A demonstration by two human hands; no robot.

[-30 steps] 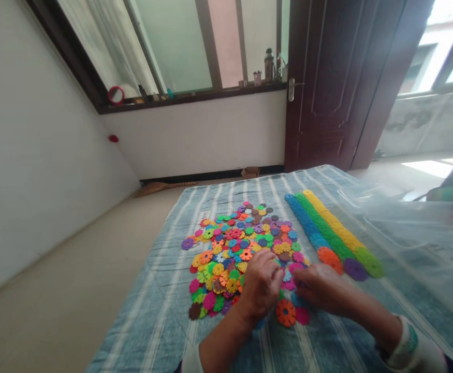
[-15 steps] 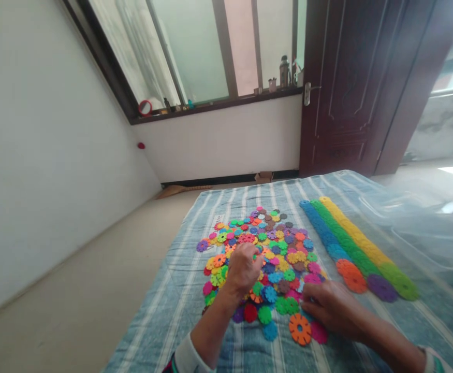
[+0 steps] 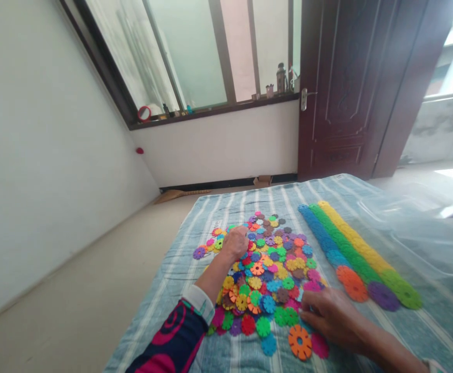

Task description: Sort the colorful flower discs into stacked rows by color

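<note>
Many flower-shaped plastic discs (image 3: 257, 268) in mixed colours lie in a loose pile on the striped cloth (image 3: 164, 311). Over the pile's far left part is my left hand (image 3: 236, 242), its fingers curled down among the discs; what they grip, if anything, is hidden. My right hand (image 3: 327, 313) rests at the near right edge of the pile, fingers bent together, and I cannot make out what is in them. Beside it lie a large orange disc (image 3: 300, 342) and a magenta disc (image 3: 320, 345).
On the right, overlapping discs form a blue row (image 3: 319, 233), a green row (image 3: 342, 241) and a yellow row (image 3: 350, 235). Orange discs (image 3: 352, 284) and a purple disc (image 3: 383, 296) lie at their near ends. Clear plastic (image 3: 416, 223) sits at the far right.
My left hand has moved away from me and slightly left over the pile, showing more sleeve. My right hand has stayed nearly in place. The view has shifted slightly.
</note>
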